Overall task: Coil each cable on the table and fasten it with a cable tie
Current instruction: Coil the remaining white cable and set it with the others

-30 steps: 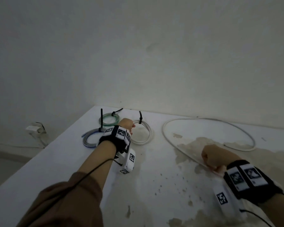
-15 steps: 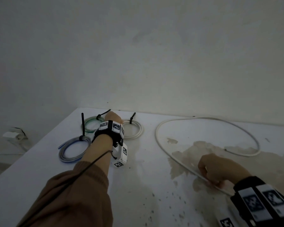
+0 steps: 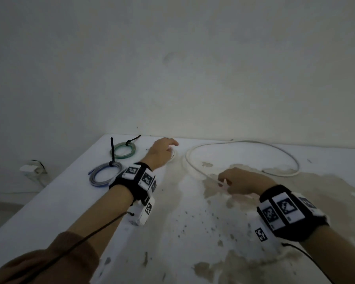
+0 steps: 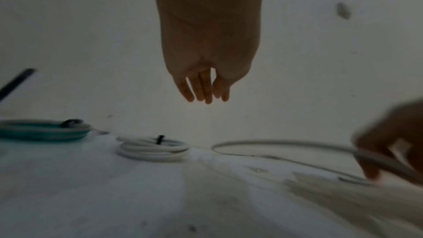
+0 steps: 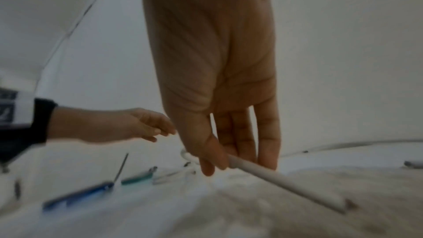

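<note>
A long white cable [image 3: 275, 149] lies in one wide loose loop on the white table [image 3: 49, 203]. My right hand [image 3: 226, 182] pinches its near end [image 5: 286, 182] between thumb and fingers, just above the stained surface. My left hand [image 3: 165, 145] hovers with straight fingers [image 4: 206, 95], holding nothing, above a small white coil [image 4: 153, 149] fastened with a black tie. In the head view that coil [image 3: 173, 156] is mostly hidden under the hand. A green tied coil [image 3: 124, 149] and a blue-grey tied coil [image 3: 105, 175] lie to the left.
A wall runs close behind the table's far edge. The table's left edge drops to the floor, where a small white box [image 3: 31, 169] sits by the wall. A brown stained patch [image 3: 295, 191] covers the right part of the tabletop.
My left hand has moved right from between the coils and now stretches over the white coil. My right hand has shifted left and raised the cable end off the table.
</note>
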